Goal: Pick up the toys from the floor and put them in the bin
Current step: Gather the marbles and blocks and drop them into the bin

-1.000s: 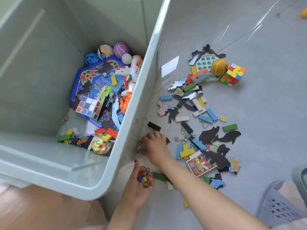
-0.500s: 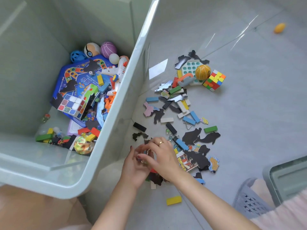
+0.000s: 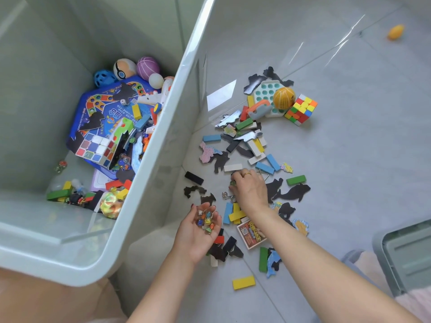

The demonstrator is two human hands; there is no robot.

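Beside the bin, marbles are cupped in the upturned left hand, fingers curled loosely round them. The right hand, joined to the left half a second ago, is now parted from it and has a green marble pinched at its fingertips, farther from the bin. Gathering evidently continues; blocks and puzzle pieces are left scattered beyond.

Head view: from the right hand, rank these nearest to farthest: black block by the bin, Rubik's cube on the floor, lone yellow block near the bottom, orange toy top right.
From the right hand:
1. Black block, just to its left by the bin wall.
2. Yellow block, below it, toward the person.
3. Rubik's cube, up and right, beside the orange ball.
4. Orange toy, far top right, alone.
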